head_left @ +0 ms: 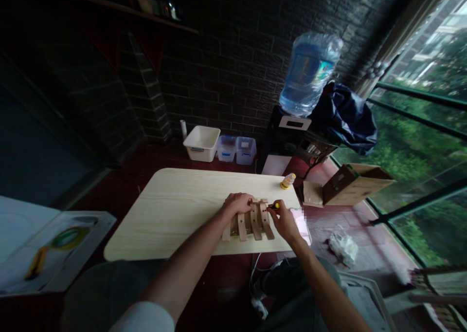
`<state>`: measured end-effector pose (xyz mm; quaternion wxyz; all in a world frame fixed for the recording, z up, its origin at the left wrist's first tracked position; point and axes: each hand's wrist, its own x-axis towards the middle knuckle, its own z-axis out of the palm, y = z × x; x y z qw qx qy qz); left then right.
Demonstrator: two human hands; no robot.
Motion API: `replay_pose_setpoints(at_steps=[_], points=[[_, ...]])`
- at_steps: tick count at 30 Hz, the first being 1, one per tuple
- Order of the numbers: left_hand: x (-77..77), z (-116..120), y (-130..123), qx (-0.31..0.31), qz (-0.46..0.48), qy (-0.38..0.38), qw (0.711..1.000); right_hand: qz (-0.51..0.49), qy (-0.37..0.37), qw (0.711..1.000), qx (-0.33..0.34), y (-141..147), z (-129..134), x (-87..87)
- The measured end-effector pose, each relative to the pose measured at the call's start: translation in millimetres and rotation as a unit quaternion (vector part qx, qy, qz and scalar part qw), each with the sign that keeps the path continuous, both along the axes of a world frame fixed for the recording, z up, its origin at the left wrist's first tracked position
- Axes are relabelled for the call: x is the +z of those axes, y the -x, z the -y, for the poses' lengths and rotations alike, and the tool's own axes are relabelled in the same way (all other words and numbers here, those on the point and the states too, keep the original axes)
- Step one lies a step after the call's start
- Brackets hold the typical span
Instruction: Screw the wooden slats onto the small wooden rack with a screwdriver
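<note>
A small wooden slatted rack (256, 229) with dark screw holes lies near the front right of the pale wooden table (175, 210). My left hand (239, 203) is closed over its far left part, the fingertips partly hidden. On the rack's right side, my right hand (284, 219) grips a small screwdriver (277, 205) with a yellow and dark handle. The tool's tip points left at the rightmost slat; whether it sits in a screw cannot be made out.
A yellow-capped bottle (288, 181) stands at the table's back right corner. A pink-and-white flat item (299, 223) lies at the right edge. Beyond are a white bin (202, 144), clear boxes (245, 151), a water dispenser (280, 147) and a cardboard box (350, 186).
</note>
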<state>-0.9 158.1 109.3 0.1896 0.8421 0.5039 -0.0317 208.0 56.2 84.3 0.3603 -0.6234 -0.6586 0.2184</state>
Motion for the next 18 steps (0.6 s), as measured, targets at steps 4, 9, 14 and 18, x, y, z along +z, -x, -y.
replay_pose_setpoints(at_steps=[4,9,14,18], points=[[-0.5,-1,-1,0.001,0.003,0.001,1.0,0.022,0.003,0.999,0.025,-1,-2,3.2],[-4.0,-3,-2,0.001,0.003,0.002,1.0,0.085,0.016,0.99,0.113,1,-11,21.4],[-9.1,-5,-4,0.003,0.0,-0.005,1.0,0.099,0.006,0.993,0.071,11,-20,23.8],[-8.9,-6,-4,0.0,0.001,-0.004,1.0,0.082,-0.005,0.996,0.028,19,-15,17.0]])
